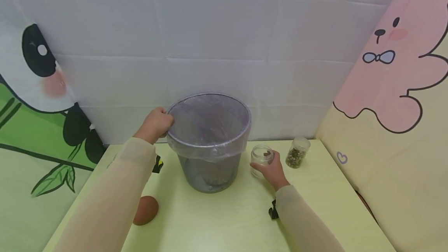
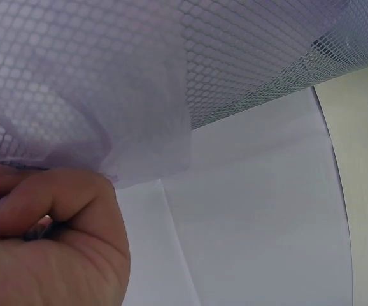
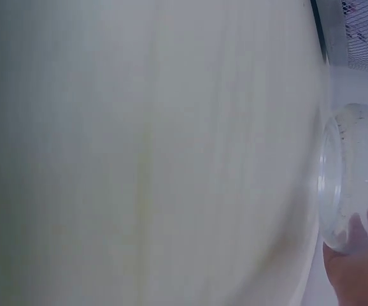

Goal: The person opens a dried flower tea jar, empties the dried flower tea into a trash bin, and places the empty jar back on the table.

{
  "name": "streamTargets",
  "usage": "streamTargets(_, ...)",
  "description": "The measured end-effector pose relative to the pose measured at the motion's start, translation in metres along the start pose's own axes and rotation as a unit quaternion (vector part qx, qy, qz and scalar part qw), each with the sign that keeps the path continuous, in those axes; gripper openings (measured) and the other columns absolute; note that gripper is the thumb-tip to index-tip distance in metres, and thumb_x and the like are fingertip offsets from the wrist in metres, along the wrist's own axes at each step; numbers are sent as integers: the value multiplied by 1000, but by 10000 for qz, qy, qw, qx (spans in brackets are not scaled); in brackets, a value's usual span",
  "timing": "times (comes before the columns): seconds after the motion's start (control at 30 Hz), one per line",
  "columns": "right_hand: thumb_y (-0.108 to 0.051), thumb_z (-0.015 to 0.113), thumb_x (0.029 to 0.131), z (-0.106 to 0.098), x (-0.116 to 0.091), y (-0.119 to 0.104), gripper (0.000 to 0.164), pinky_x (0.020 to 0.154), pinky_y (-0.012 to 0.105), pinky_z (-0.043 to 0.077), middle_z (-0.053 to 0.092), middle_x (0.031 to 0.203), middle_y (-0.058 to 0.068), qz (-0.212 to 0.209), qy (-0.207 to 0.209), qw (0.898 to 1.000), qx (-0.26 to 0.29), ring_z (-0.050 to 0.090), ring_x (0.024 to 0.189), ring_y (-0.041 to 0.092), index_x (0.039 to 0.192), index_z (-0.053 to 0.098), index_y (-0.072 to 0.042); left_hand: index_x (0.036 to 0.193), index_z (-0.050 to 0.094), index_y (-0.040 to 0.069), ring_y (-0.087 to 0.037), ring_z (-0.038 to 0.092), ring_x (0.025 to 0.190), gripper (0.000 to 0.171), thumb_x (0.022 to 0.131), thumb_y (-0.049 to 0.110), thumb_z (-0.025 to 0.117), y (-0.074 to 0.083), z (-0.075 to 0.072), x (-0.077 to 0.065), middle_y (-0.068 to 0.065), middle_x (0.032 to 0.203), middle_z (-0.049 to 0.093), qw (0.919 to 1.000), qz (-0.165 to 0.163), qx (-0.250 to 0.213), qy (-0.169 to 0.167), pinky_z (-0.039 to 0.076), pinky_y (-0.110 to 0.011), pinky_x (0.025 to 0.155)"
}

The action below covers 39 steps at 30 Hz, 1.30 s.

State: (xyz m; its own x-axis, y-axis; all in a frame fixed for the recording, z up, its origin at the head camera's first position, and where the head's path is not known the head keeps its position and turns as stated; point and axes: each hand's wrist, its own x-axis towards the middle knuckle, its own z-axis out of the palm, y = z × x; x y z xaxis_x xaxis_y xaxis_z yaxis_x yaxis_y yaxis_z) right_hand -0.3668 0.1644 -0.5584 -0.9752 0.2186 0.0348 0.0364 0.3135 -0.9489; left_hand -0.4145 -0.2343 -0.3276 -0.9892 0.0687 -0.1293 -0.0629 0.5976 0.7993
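A grey mesh waste bin lined with a translucent purplish bag stands upright at the back of the table. My left hand grips its left rim, fingers curled at the bag's edge; in the left wrist view the bag hangs over the mesh beside the curled fingers. To the right of the bin, my right hand holds a clear open jar round its side. The jar's base shows at the tabletop in the right wrist view, fingers visible through the wall.
A second jar, partly filled with small brownish bits, stands at the back right. A reddish-brown rounded object lies at the left, partly behind my left sleeve. A white sheet hangs directly behind the table.
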Motion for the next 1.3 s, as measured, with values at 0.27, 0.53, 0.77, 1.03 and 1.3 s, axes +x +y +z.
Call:
streamTargets(0.27,-33,95,74,-1,-5,5,105,111,53,37,44,152,10,7,-103,9995,314,44,138,36,151,28,-12,100,36,6,-15,31,58,12,89,10,40,0,4,-10,-6,79,34,9999,-51,56,120,35,-33,56)
streamTargets(0.53,-31,94,76,-7,-10,10,103,114,53,34,43,154,11,-36,-206,9994,285,41,141,35,152,26,-13,104,39,5,-16,35,61,16,89,11,40,1,9,-18,-9,85,38,9996,-154,56,224,37,-33,57)
streamTargets(0.77,-27,93,77,-10,-13,11,102,114,54,32,41,155,15,-104,-261,9992,295,40,142,36,152,26,-12,101,38,6,-14,31,57,12,90,9,41,3,14,-28,-8,81,36,9993,-188,49,307,35,-32,54)
streamTargets(1.03,-25,93,77,-12,-16,15,101,113,54,34,42,154,17,-108,-239,9992,309,43,138,38,151,27,-11,101,39,5,-14,33,58,11,91,9,40,3,19,-38,-8,81,38,9992,-218,37,348,36,-32,54)
streamTargets(1.3,-27,93,77,-15,-19,13,107,114,54,33,38,155,17,83,-259,9991,330,41,139,38,156,22,-13,104,38,5,-14,32,57,14,90,9,40,3,19,-38,-7,80,37,9993,-194,-28,324,35,-31,54)
